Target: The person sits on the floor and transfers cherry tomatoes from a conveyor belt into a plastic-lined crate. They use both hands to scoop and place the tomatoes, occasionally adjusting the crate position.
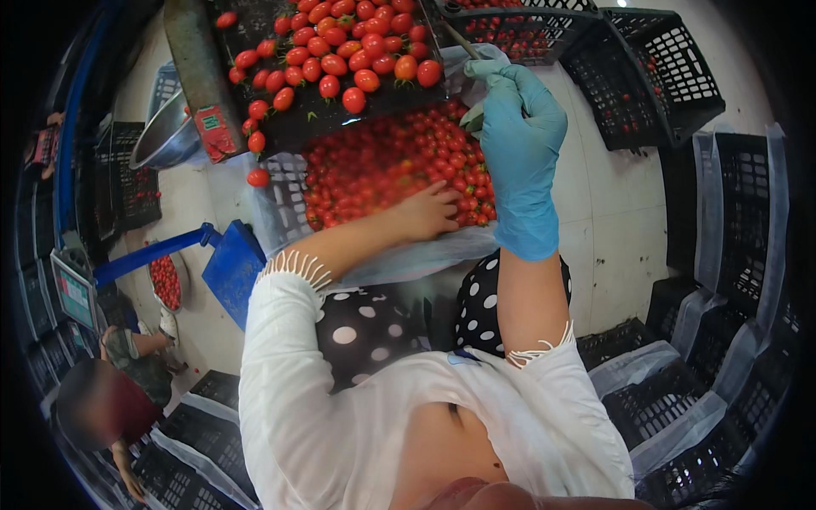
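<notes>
My bare left hand (428,213) rests on small red tomatoes (376,169) that fill a crate lined with clear plastic film (408,264). Its fingers are slightly spread, and no tomato shows in its grip. On my right hand (523,134) is a blue glove, greenish at the fingertips. Those gloved fingers curl around a thin rod (460,39) beside the right edge of a dark tray (287,131). More tomatoes (335,60), some with green calyxes, lie on this tray, above the far part of the crate. Motion blur softens the tomatoes left of my left hand.
A single tomato (257,178) shows below the tray's left corner. Black crates (644,83) stand at the far right, lined ones (663,389) at the near right. Left are a metal bowl (167,137), a blue dustpan-like panel (234,274), a scale display (73,287) and another person (137,357).
</notes>
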The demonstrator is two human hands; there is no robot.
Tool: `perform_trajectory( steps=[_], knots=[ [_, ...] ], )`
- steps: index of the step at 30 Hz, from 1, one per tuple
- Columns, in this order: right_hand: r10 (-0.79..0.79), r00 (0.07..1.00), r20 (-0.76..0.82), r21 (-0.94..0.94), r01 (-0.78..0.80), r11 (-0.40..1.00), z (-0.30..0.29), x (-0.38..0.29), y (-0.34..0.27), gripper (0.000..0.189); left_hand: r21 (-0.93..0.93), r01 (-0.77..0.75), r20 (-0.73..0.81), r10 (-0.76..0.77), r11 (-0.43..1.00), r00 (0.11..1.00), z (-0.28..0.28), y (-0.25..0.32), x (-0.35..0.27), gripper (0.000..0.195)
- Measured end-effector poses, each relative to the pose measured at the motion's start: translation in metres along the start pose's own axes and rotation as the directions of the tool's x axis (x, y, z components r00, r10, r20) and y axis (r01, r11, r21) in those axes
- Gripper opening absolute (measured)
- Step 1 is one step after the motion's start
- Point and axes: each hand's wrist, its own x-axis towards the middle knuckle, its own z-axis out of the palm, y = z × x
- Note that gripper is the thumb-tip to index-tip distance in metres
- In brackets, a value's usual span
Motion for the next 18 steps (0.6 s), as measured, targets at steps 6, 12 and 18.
perform_trajectory(
  steps=[6,12,18],
  knots=[
    [-0.002,1.000,0.004,-0.002,0.002,1.000,-0.001,-0.002,0.001,0.016,0.066,0.156,-0.126,-0.147,0.986,0.981,-0.010,-0.021,-0.022,0.035],
    [-0.016,1.000,0.006,0.015,0.016,1.000,0.001,0.000,0.004,0.016,0.153,0.562,-0.106,-0.552,0.813,0.827,-0.046,-0.054,-0.047,0.032],
    [-0.058,0.998,0.010,-0.002,0.058,0.998,0.003,0.000,0.006,0.016,-0.281,0.008,-0.275,-0.088,0.960,0.957,-0.016,-0.001,-0.020,0.013]
  ],
)
